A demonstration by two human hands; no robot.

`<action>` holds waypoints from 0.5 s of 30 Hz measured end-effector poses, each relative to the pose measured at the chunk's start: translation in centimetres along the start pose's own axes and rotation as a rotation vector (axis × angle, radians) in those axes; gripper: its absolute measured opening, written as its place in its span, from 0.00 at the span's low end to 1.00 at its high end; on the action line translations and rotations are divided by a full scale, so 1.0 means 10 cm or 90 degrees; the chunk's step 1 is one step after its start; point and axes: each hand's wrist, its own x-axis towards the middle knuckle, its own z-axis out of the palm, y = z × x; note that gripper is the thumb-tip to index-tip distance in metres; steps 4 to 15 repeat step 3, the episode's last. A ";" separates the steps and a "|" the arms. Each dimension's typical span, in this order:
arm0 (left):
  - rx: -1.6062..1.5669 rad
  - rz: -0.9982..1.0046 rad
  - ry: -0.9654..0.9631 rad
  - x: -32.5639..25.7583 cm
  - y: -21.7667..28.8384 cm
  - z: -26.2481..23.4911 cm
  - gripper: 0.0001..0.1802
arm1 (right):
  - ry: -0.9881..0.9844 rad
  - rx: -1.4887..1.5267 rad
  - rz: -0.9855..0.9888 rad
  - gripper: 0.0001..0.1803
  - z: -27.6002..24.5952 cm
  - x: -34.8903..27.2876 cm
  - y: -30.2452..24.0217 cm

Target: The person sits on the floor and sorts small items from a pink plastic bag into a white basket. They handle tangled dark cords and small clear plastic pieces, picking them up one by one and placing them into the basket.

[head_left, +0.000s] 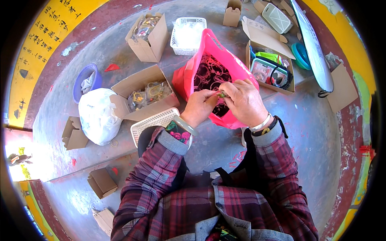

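Note:
Pinched between my left hand [199,106] and my right hand [246,100] is a small green piece [221,95] with a bit of pink. Its exact kind is too small to make out, and fingers cover part of it. Both hands are closed, their fingertips meeting over the opening of a bright pink bag [231,52]. Inside the bag lie many thin loops or rings [211,72], pinkish against a dark inside. A white perforated basket [161,118] sits beside my left forearm, partly hidden by the sleeve.
Left of the bag, an open cardboard box [142,76] holds bagged loops. Near it are a white plastic sack [100,120] and a purple basin [96,80]. Farther back stand another filled box [148,50] and a white basket [185,51]. A box of goods [277,86] stands right.

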 end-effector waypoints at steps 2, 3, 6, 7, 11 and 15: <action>-0.054 -0.025 0.002 -0.01 0.01 0.01 0.13 | -0.015 0.006 0.004 0.09 -0.01 0.00 0.03; -0.072 -0.030 0.010 -0.02 0.05 0.02 0.13 | -0.025 0.010 0.008 0.09 0.01 -0.01 0.06; -0.072 -0.030 0.010 -0.02 0.05 0.02 0.13 | -0.025 0.010 0.008 0.09 0.01 -0.01 0.06; -0.072 -0.030 0.010 -0.02 0.05 0.02 0.13 | -0.025 0.010 0.008 0.09 0.01 -0.01 0.06; -0.072 -0.030 0.010 -0.02 0.05 0.02 0.13 | -0.025 0.010 0.008 0.09 0.01 -0.01 0.06; -0.072 -0.030 0.010 -0.02 0.05 0.02 0.13 | -0.025 0.010 0.008 0.09 0.01 -0.01 0.06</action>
